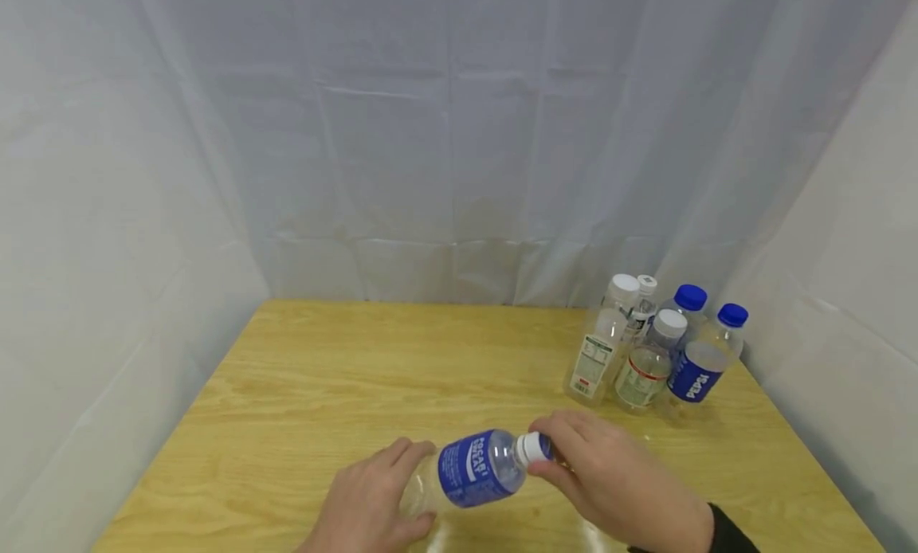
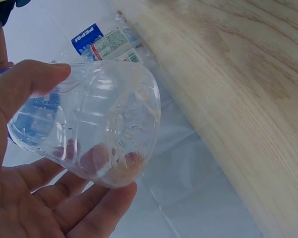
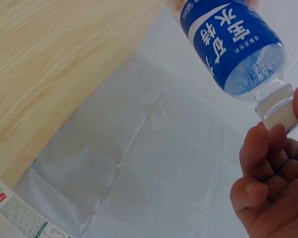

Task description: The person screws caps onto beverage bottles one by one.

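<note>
A clear Pocari Sweat bottle (image 1: 473, 468) with a blue label lies tilted between both hands, low over the wooden table. My left hand (image 1: 373, 493) grips its lower part. In the left wrist view, the thumb lies on one side of the clear bottle base (image 2: 114, 114) and the fingers (image 2: 97, 208) on the other. At the neck end, my right hand (image 1: 610, 469) pinches the white cap (image 1: 533, 449) between thumb and fingertips. The right wrist view shows the cap (image 3: 277, 111) at the bottle's neck; whether it is loose I cannot tell.
Several capped bottles stand grouped at the table's right: a clear one with a white label (image 1: 594, 366), a shorter one with a red-striped label (image 1: 641, 378), and a Pepsi bottle (image 1: 696, 374). White sheeting (image 1: 445, 139) hangs behind and beside the wooden table (image 1: 344, 378).
</note>
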`<state>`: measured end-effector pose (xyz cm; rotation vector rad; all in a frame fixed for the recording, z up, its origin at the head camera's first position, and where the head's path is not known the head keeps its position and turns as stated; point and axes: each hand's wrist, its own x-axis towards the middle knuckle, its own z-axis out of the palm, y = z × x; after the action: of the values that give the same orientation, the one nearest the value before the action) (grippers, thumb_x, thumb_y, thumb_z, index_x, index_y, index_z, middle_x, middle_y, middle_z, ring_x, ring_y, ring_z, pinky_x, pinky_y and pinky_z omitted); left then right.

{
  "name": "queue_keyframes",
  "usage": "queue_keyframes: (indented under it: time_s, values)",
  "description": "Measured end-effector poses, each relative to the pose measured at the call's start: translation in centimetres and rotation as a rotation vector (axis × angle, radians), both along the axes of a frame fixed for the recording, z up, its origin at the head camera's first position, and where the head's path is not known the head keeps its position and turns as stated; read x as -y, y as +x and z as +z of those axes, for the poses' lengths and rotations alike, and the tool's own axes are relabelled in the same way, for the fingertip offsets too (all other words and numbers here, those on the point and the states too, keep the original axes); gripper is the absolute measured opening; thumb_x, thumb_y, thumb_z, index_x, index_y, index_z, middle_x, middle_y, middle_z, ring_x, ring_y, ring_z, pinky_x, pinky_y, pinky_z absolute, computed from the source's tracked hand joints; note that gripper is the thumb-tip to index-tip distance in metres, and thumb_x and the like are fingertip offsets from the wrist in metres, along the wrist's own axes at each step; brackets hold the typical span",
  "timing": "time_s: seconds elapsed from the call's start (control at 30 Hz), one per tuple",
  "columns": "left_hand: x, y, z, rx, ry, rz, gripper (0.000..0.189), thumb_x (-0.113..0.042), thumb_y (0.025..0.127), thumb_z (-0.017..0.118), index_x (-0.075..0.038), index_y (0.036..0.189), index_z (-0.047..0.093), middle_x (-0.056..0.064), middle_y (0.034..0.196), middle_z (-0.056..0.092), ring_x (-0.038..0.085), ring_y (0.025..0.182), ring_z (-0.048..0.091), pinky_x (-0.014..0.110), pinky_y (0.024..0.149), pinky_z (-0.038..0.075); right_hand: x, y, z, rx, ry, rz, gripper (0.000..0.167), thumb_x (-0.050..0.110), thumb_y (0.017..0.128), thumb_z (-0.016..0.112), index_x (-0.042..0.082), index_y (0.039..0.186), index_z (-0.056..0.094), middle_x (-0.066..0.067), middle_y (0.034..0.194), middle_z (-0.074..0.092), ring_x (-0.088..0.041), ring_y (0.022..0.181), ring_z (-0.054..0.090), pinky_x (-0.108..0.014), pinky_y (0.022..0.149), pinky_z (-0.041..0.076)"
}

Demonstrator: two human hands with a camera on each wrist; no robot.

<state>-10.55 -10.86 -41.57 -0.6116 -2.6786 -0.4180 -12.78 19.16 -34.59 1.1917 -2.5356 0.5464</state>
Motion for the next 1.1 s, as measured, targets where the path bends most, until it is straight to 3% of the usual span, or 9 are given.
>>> queue_keyframes:
  time_s: [0.13,0.3,0.43,0.53,0.7,0.83,0.97,1.1]
  values:
    - [-0.3,0.1,0.1,-0.046,-0.007,0.0,0.07,-0.041,0.057,0.091,-0.019,0.118,0.065,-0.007,0.097,0.067,0.008,0.073,0.064,0.024,0.058,0.052,0.4,0.1,-0.3,0.043,-0.057,-0.044,0.016,0.03,0.1,0.063,0.019,0.11,0.058,0.019,0.091,0.055,0.005,0.074,0.048,-0.014,0.062,0.047]
    - [-0.3,0.1,0.1,-0.08,-0.031,0.018,0.071,-0.042,0.056,0.092,-0.017,0.117,0.065,-0.005,0.095,0.067,0.009,0.071,0.064,0.024,0.057,0.052,0.7,0.5,-0.2,0.21,-0.122,-0.134,0.017,0.036,0.102,0.059,0.021,0.109,0.058,0.019,0.088,0.056,0.005,0.07,0.049,-0.015,0.058,0.046]
    - [-0.2,0.1,0.1,-0.062,-0.035,0.031,0.074,-0.042,0.055,0.093,-0.017,0.119,0.065,-0.004,0.098,0.068,0.011,0.075,0.065,0.027,0.061,0.055,0.6,0.4,-0.1,0.288,-0.149,-0.11,0.019,0.039,0.101,0.058,0.023,0.112,0.06,0.017,0.087,0.057,0.004,0.072,0.05,-0.016,0.059,0.047]
    - [0.0,0.0,0.2,-0.032,-0.027,0.034,0.075,-0.041,0.054,0.092,-0.018,0.12,0.065,-0.004,0.101,0.068,0.012,0.08,0.066,0.031,0.064,0.057,0.1,0.2,-0.1,0.278,-0.15,-0.038,0.025,0.036,0.101,0.06,0.025,0.123,0.059,0.016,0.097,0.062,0.004,0.079,0.053,-0.019,0.065,0.05]
    - [0.1,-0.1,0.3,0.048,-0.004,0.027,0.073,-0.04,0.056,0.091,-0.024,0.123,0.064,-0.004,0.101,0.071,0.012,0.086,0.066,0.032,0.065,0.055,-0.8,0.1,-0.3,0.169,-0.154,0.091,0.045,0.027,0.097,0.067,0.028,0.14,0.054,0.014,0.125,0.062,0.0,0.1,0.06,-0.02,0.082,0.054]
    - [0.2,-0.2,0.3,0.091,-0.002,0.017,0.073,-0.042,0.058,0.09,-0.026,0.124,0.064,-0.005,0.096,0.071,0.01,0.083,0.063,0.029,0.061,0.051,-1.0,0.1,-0.4,0.07,-0.164,0.151,0.04,0.021,0.095,0.071,0.024,0.133,0.058,0.015,0.118,0.06,0.002,0.097,0.059,-0.009,0.083,0.048]
    - [0.1,0.0,0.4,0.086,0.001,0.012,0.073,-0.042,0.057,0.091,-0.024,0.123,0.066,-0.004,0.096,0.071,0.01,0.082,0.064,0.027,0.061,0.05,-0.8,0.3,-0.6,0.032,-0.177,0.141,0.036,0.018,0.094,0.07,0.02,0.128,0.058,0.015,0.108,0.058,0.004,0.086,0.054,-0.008,0.072,0.045]
    - [-0.1,0.1,0.4,0.059,-0.009,0.011,0.072,-0.043,0.058,0.091,-0.022,0.121,0.066,-0.004,0.095,0.072,0.01,0.079,0.063,0.025,0.059,0.049,-0.3,0.7,-0.8,0.083,-0.191,0.056,0.03,0.02,0.096,0.068,0.021,0.125,0.059,0.017,0.107,0.059,0.005,0.083,0.053,-0.015,0.067,0.051]
